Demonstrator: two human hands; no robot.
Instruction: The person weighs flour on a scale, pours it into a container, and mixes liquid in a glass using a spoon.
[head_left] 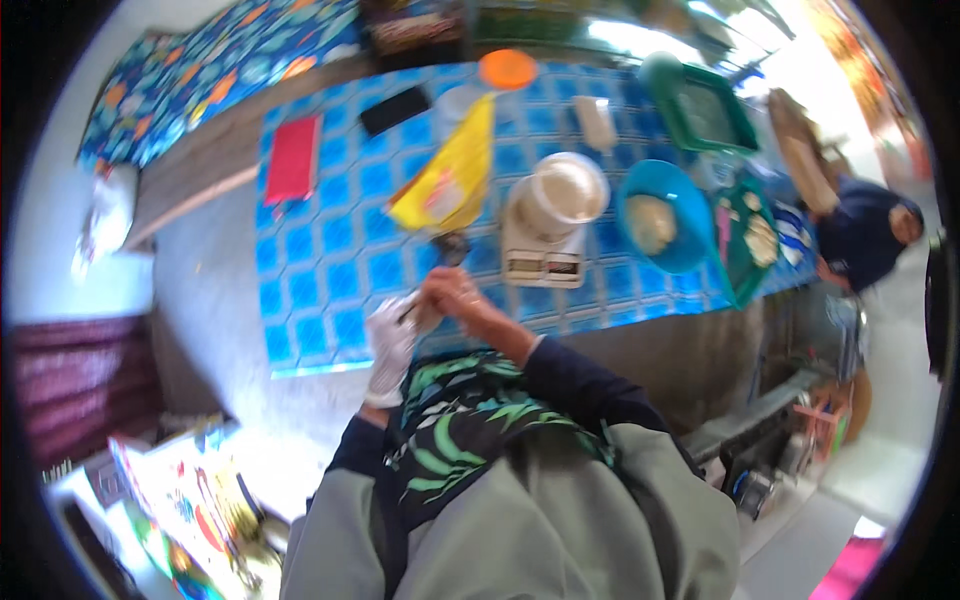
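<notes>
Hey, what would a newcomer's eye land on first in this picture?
Probably the bright yellow packet on the blue tablecloth, left of the white tub on the scale. Next, the turquoise bowl to the tub's right; then the white-gloved left hand by the cloth's near edge.

Home-style food-preparation room, probably a domestic kitchen: a table wears a blue patterned tablecloth (335,235) and bears a weighing scale (540,269) under a white tub (570,195), a blue bowl (688,215) holding a pale, dough-like mass (651,222), and a green tray (742,298) of pale pieces (760,242); brightly printed cloth (215,75) and a maroon drape (85,390) suggest a dwelling
</notes>
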